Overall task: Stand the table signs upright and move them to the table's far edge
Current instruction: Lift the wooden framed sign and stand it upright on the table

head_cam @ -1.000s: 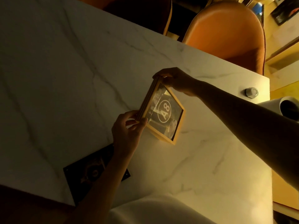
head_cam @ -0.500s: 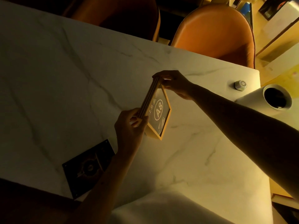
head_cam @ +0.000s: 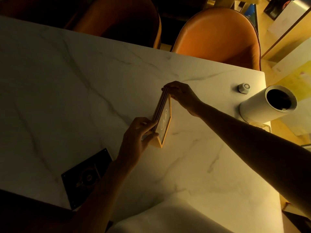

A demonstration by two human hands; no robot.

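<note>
A wooden-framed table sign with a dark face and a circled "A8" stands nearly on edge in the middle of the white marble table. Several thin wooden frame edges show along its top. My left hand pinches its near end between thumb and fingers. My right hand grips its far end from above. The sign's face is seen at a steep angle, so its markings are barely readable.
A white cylinder with a dark open mouth lies at the right edge, with a small hexagonal knob beside it. A black square plate sits in the near edge. Two orange chairs stand behind the far edge.
The sign has been tilted from leaning back to almost vertical, its face narrowing in view. Both hands kept their hold on its ends. The camera moved, bringing the white cylinder into view.
</note>
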